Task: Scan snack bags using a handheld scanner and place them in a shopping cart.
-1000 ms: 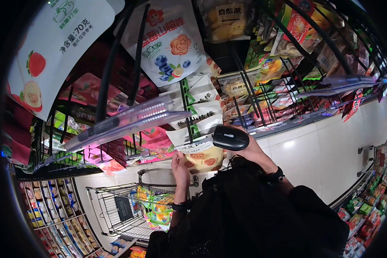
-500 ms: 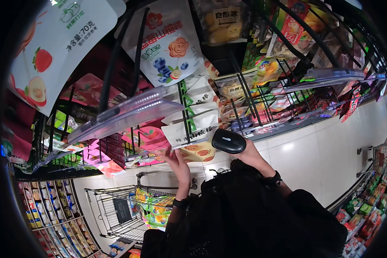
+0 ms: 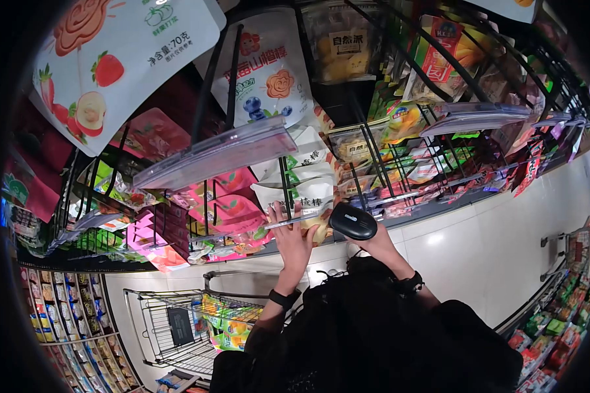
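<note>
My left hand (image 3: 292, 242) is open, its fingers spread against the lower front of a white snack bag (image 3: 314, 191), the foremost in a row hanging on a hook. A clear price-tag strip crosses over the fingers. In my right hand (image 3: 381, 247) is a black handheld scanner (image 3: 353, 221) with a rounded head, just right of that bag. The head hides most of my right fingers. Above hangs a larger white pouch (image 3: 269, 72) printed with blueberries.
Pink snack bags (image 3: 226, 206) hang left of my left hand, under a clear plastic label holder (image 3: 219, 154). Yellow and clear fruit packs (image 3: 357, 144) fill the hooks to the right. A wire shopping cart (image 3: 170, 327) holding green and yellow bags stands behind, at lower left.
My left hand has moved up and right, and its fingers now spread over the bag's lower front. The scanner has shifted slightly right and down. The view has shifted a little.
</note>
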A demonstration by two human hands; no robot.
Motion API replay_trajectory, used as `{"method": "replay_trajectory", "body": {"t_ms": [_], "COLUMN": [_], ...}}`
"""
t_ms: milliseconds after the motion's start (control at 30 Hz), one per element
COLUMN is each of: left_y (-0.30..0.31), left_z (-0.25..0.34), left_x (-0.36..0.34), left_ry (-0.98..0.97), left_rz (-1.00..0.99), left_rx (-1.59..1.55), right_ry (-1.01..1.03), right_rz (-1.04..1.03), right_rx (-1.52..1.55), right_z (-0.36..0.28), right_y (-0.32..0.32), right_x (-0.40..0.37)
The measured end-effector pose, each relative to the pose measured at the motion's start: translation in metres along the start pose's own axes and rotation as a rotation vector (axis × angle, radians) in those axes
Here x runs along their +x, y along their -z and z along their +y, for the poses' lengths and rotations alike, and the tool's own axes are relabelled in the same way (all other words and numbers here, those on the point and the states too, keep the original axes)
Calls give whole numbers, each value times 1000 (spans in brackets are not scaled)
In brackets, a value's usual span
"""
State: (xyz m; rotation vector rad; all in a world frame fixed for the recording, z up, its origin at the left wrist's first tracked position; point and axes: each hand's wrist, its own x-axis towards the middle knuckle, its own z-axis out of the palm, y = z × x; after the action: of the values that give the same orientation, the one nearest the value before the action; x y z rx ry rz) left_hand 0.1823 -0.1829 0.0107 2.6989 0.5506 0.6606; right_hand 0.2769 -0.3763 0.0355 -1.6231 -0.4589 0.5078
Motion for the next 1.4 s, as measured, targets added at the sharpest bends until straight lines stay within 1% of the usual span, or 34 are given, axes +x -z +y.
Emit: {"method": "replay_trajectory", "body": {"t_ms": [33, 133, 167, 200, 267, 300, 400, 500, 600, 633, 667, 700, 733, 767, 800, 833, 867, 900, 933, 967, 1033, 1067, 1133, 1167, 1267, 1400], "left_y": [0, 4, 7, 7, 2, 1, 5, 2, -3, -3, -3, -6, -14, -25, -26, -31, -33, -25, -20, -20, -29, -35, -45, -50, -38, -40], "left_z": [4, 16, 20, 23, 13, 8, 2, -11, -16, -17, -17, -20, -28, -42, -46, -46, -48, -43, -40, -37, -40, -43, -45, -46, -39, -41], "left_x": [3, 13, 15, 17, 11, 7, 4, 2, 2, 4, 5, 6, 4, -1, 1, 4, 4, 7, 10, 11, 10, 9, 7, 6, 10, 9], "left_ry": [5, 30, 47, 63, 33, 17, 154, 234, 312, 341, 370, 351, 363, 376, 388, 387, 377, 371, 364, 312, 315, 316, 415, 461, 494, 463], "left_rz": [7, 23, 24, 26, 81, 109, 200, 161, 124, 114, 103, 137, 111, 82, 54, 124, 110, 96, 81, 116, 86, 72, 96, 106, 63, 128], "left_rx": [17, 38, 25, 13, -70, -111, -347, -386, -417, -435, -453, -419, -487, -554, -621, -744, -647, -549, -452, -303, -307, -309, -613, -766, -907, -784], "right_ry": [-132, -142, -282, -304, -319, -281, -175, -121, -99, 39, -6, -53, -98, -38, -49, -60, -74, -64, -38, -11, 74, 68, 56, 43, 17, -68], "right_rz": [14, 115, 185, 185, 157, 167, 182, 176, 176, 196, 178, 161, 145, 163, 173, 183, 191, 209, 201, 195, 184, 168, 142, 78, 71, -7], "right_rx": [-4, 189, 401, 371, 321, 286, 216, 201, 316, 201, 236, 272, 307, 297, 336, 376, 414, 347, 311, 275, 230, 241, 266, 319, 311, 258], "right_z": [-8, 9, 10, 6, 9, 14, 34, 41, 37, 30, 32, 38, 45, 53, 52, 52, 52, 72, 78, 83, 83, 83, 75, 71, 61, 65], "right_y": [2, 1, 2, 7, 16, 18, 19, 17, 10, 9, 8, 6, 4, 2, 1, 0, -1, 0, 1, 2, 2, 3, 3, 7, 6, 13], "right_x": [1, 14, 14, 17, 29, 35, 58, 80, 92, 96, 100, 106, 113, 119, 122, 124, 126, 134, 136, 139, 145, 148, 156, 158, 165, 163]}}
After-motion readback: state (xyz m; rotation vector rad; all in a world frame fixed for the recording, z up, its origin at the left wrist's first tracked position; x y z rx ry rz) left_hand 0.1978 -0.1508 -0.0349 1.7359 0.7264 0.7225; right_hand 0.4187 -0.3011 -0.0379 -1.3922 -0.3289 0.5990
